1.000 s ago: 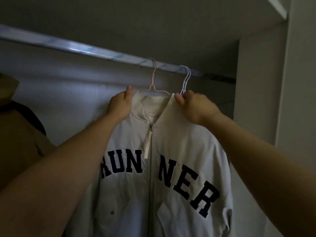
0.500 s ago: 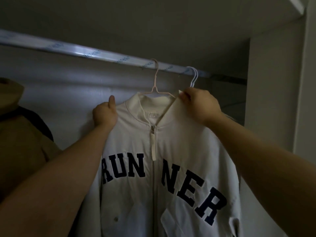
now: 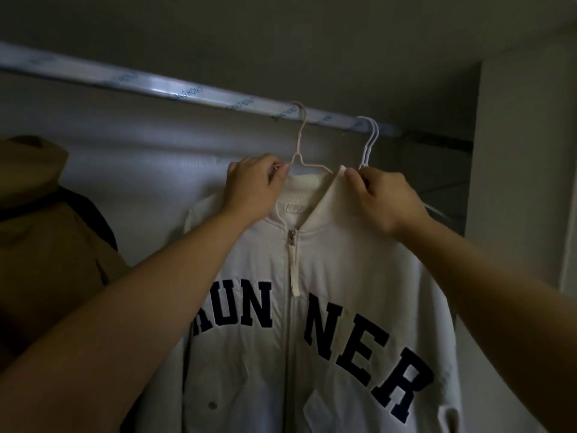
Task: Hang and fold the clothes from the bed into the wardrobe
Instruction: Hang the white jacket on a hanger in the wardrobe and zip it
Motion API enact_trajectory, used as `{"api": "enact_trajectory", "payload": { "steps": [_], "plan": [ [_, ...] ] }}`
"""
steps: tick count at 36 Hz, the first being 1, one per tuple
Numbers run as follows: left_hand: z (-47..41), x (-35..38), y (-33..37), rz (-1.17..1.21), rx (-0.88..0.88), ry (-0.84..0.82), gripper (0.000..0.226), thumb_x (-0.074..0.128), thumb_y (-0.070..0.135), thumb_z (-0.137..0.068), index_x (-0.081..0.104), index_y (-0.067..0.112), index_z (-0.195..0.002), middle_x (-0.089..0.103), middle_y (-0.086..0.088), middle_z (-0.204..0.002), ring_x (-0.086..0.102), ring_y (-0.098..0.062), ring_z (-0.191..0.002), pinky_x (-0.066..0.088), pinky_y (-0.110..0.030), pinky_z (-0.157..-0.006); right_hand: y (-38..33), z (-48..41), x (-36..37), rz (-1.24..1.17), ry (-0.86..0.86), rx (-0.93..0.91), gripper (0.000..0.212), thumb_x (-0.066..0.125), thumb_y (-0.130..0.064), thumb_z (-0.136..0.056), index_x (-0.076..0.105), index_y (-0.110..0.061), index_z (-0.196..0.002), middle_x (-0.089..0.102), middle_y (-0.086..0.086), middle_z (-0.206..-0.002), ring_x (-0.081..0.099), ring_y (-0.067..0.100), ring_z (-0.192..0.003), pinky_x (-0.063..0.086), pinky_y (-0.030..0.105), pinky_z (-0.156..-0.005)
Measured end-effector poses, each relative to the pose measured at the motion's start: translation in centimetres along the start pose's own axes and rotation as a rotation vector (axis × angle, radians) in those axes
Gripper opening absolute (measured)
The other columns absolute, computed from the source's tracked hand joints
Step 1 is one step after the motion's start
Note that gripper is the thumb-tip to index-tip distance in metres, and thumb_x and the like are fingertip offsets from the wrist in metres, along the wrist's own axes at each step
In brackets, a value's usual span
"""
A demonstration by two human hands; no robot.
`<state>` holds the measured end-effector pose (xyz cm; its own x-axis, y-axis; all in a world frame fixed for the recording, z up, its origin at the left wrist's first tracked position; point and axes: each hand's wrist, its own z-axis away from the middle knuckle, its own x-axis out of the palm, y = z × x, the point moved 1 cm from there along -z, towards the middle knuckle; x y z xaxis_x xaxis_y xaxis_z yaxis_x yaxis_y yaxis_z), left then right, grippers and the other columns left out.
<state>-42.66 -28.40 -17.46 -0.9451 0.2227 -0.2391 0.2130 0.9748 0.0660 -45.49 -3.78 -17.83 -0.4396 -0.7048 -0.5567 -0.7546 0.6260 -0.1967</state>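
Pinching the collar of the "RUNNER" jacket (image 3: 343, 260): left grip (image 3: 253, 185) and right grip (image 3: 384, 198); rail (image 3: 156, 85) reads "HONG".

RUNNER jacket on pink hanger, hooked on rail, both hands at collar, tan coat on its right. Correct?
No: head view shows the tan coat left of the jacket. Rest holds: pink hanger on the rail, left hand and right hand at the collar.

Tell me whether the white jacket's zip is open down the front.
No: the zip pull sits at the collar, and the white jacket is closed below it.
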Motion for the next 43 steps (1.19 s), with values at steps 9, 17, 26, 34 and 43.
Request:
{"api": "enact_trajectory", "payload": {
  "steps": [9, 17, 26, 34, 43],
  "plan": [
    [0.0, -1.6, 3.4, -0.058, 0.036, 0.098, 0.018, 0.057, 0.027, -0.091, 0.067, 0.017, -0.103, 0.064, -0.006, -0.106, 0.057, -0.029, -0.101, 0.039, -0.04, -0.088, 0.2, 2.7, -3.2, 0.115, -0.274, 0.11, 0.065, 0.026, -0.062, -0.1, 0.069, -0.013, -0.1, 0.067, 0.01, -0.089, 0.065, 0.025, -0.081, 0.055, 0.049, -0.085],
    [-2.2, -2.6, 9.5, -0.078, -0.204, -0.222, 0.041, 0.039, 0.045, -0.1, 0.072, 0.022, -0.109, 0.061, -0.01, -0.125, 0.055, -0.035, -0.112, 0.045, -0.039, -0.094, -1.2, 7.1, -5.5, -0.386, -0.362, 0.205, 0.027, 0.058, -0.045, -0.096, 0.076, -0.024, -0.097, 0.076, -0.006, -0.089, 0.072, 0.014, -0.086, 0.058, 0.041, -0.084],
    [-1.6, -8.4, 8.5, -0.042, -0.36, -0.383, 0.033, 0.051, 0.03, -0.097, 0.074, 0.008, -0.101, 0.07, -0.014, -0.116, 0.063, -0.03, -0.109, 0.048, -0.028, -0.087, -8.6, 10.3, -4.2, -0.291, -0.237, -0.016, 0.029, 0.046, -0.029, -0.104, 0.061, -0.006, -0.098, 0.065, 0.011, -0.094, 0.061, 0.029, -0.09, 0.036, 0.031, -0.067],
    [-0.4, -16.2, 5.0, -0.151, -0.456, -0.322, 0.032, 0.052, 0.02, -0.09, 0.077, 0.01, -0.106, 0.072, -0.012, -0.117, 0.064, -0.027, -0.114, 0.049, -0.031, -0.102, -17.3, 10.8, -1.9, -0.327, -0.246, -0.138, 0.023, 0.043, -0.029, -0.104, 0.045, -0.013, -0.088, 0.053, 0.007, -0.089, 0.05, 0.026, -0.08, 0.028, 0.029, -0.064],
    [0.8, -19.2, 3.0, -0.296, -0.451, -0.262, 0.029, 0.052, 0.02, -0.095, 0.075, 0.006, -0.107, 0.071, -0.014, -0.116, 0.065, -0.029, -0.107, 0.052, -0.036, -0.098, -19.9, 11.3, -0.1, -0.455, -0.305, -0.161, 0.033, 0.036, -0.038, -0.106, 0.043, -0.019, -0.079, 0.047, -0.005, -0.074, 0.046, 0.008, -0.066, 0.027, 0.02, -0.053]
  ]
}}
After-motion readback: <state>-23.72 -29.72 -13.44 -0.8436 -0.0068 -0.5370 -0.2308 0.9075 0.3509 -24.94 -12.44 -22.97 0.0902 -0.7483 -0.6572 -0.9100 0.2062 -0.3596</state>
